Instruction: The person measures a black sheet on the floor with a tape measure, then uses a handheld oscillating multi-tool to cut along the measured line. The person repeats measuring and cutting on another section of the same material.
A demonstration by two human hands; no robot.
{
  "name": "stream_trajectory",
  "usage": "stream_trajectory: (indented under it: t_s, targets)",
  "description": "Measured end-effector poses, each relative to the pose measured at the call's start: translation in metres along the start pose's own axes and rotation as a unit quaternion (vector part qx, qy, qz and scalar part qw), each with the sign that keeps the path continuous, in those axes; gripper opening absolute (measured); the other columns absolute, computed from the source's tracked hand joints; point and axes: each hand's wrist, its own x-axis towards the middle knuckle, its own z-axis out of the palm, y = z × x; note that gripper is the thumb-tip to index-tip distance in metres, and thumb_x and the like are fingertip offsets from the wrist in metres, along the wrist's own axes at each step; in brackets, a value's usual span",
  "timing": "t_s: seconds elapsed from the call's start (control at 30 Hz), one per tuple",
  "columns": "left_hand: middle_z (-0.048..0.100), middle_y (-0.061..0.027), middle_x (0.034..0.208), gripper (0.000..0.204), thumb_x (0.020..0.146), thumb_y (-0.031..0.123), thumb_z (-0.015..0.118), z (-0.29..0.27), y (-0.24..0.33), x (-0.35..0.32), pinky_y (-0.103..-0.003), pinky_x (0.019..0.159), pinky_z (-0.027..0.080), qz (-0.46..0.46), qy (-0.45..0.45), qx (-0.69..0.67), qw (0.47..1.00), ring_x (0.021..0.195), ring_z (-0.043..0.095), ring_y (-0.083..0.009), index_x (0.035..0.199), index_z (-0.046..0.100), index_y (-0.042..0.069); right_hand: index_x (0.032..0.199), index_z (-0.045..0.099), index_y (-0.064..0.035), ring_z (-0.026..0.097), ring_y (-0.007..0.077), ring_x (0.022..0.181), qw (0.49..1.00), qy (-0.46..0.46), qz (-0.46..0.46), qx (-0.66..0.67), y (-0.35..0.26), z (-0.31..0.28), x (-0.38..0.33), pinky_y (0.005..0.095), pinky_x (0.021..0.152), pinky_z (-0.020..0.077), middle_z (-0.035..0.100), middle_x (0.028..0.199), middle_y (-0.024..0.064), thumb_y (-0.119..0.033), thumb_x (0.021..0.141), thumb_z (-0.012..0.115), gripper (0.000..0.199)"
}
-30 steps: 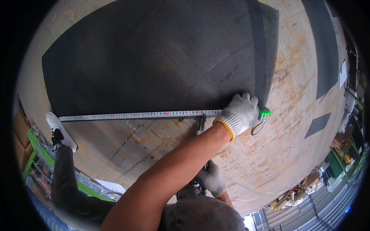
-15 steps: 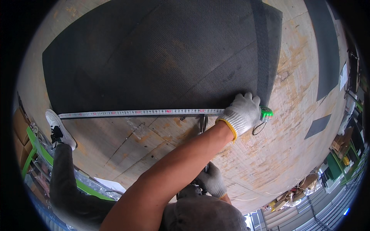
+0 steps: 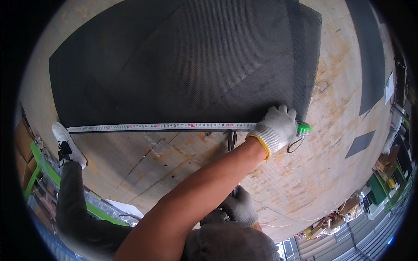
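A dark mesh sheet [image 3: 174,65] lies spread flat. Along its near edge runs the white blade of a tape measure [image 3: 143,127], and its green case [image 3: 304,128] sits by the sheet's right corner. My left hand [image 3: 277,127], in a white knit glove, is closed over the blade just left of the case, its fingers curled onto the mesh. Lower down, partly behind my left forearm, my gloved right hand [image 3: 242,206] is wrapped round a dark tool that I cannot make out. Narrow dark metal blades [image 3: 232,140] poke out above the forearm; whether they belong to that tool is hidden.
My shoe [image 3: 69,145] rests at the sheet's left corner, by the tape's far end. Dark strips [image 3: 372,56] and a smaller dark piece [image 3: 360,144] lie on the worn wooden surface [image 3: 331,174] to the right. A green rack [image 3: 48,167] stands at left; clutter [image 3: 337,219] lies at lower right.
The whole view has shifted very slightly. Both hands, the tape measure and the mesh sheet keep their places relative to each other.
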Motion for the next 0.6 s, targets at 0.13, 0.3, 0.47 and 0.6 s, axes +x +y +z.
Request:
stream_trajectory:
  t_s: [0.13,0.3,0.47,0.6]
  targets:
    - [0.066,-0.0119,0.123,0.027,0.102,0.024,0.059,0.0,-0.001,0.001,-0.044,0.086,0.055,0.011,-0.015,0.016,1.0,0.111,0.062,-0.0295,0.11,0.077,0.006,0.112,0.07,0.0061,0.074,0.031,0.088,0.999,-0.006,0.014,0.051,0.001,0.002,0.001,0.0442,0.081,0.0565,0.076,0.095,0.0231,-0.028,0.086,0.074,0.043]
    - [0.066,-0.0117,0.122,0.026,0.102,0.023,0.059,0.0,0.0,0.0,-0.044,0.085,0.055,-0.001,0.008,-0.009,1.0,0.11,0.062,-0.0291,0.11,0.077,0.006,0.112,0.069,0.0052,0.073,0.0292,0.089,0.998,0.004,0.011,-0.063,-0.007,-0.001,0.002,0.0436,0.082,0.0564,0.077,0.097,0.0216,-0.027,0.087,0.075,0.041]
    - [0.066,-0.0117,0.122,0.026,0.102,0.022,0.059,0.0,0.0,-0.001,-0.044,0.085,0.055,0.008,0.004,0.016,1.0,0.11,0.062,-0.029,0.11,0.077,0.005,0.114,0.068,0.0035,0.071,0.0226,0.093,0.999,-0.03,0.0,0.016,-0.02,0.0,0.005,0.0416,0.084,0.0565,0.077,0.1,0.0162,-0.018,0.088,0.076,0.035]
    - [0.065,-0.012,0.122,0.027,0.102,0.022,0.059,-0.001,-0.001,-0.001,-0.044,0.085,0.055,0.013,-0.006,0.021,1.0,0.111,0.062,-0.0286,0.112,0.076,0.004,0.119,0.065,0.0028,0.07,0.021,0.097,1.0,-0.026,-0.005,-0.005,-0.025,-0.001,0.008,0.0396,0.088,0.056,0.076,0.104,0.0151,-0.017,0.088,0.078,0.039]
